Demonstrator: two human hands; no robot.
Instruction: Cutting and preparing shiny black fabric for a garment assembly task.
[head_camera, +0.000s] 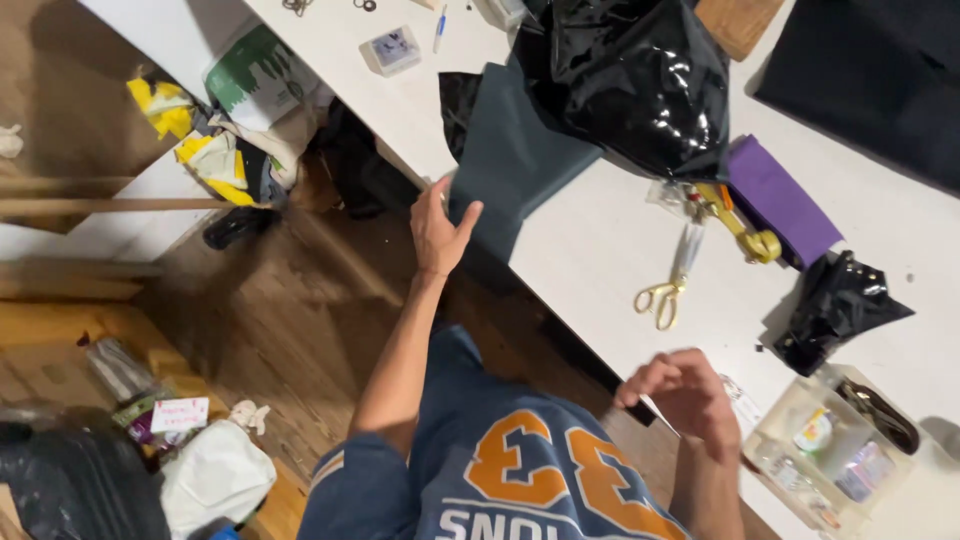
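Note:
My left hand (438, 228) reaches out to the near edge of the white table (600, 250) and grips a dark grey sheet of fabric (510, 150) that hangs over that edge, thumb on its front face. My right hand (682, 396) hovers at the table edge close to my body, fingers curled around a thin white strip (655, 410). Gold-handled scissors (668, 285) lie on the table between the two hands.
A shiny black plastic bag (635, 80) lies on the grey fabric's far end. Purple fabric (782, 200), a yellow tape measure (742, 228), a small black bag (838, 305) and a clear box of small items (830, 450) sit at right. Bags and clutter (225, 150) cover the wooden floor.

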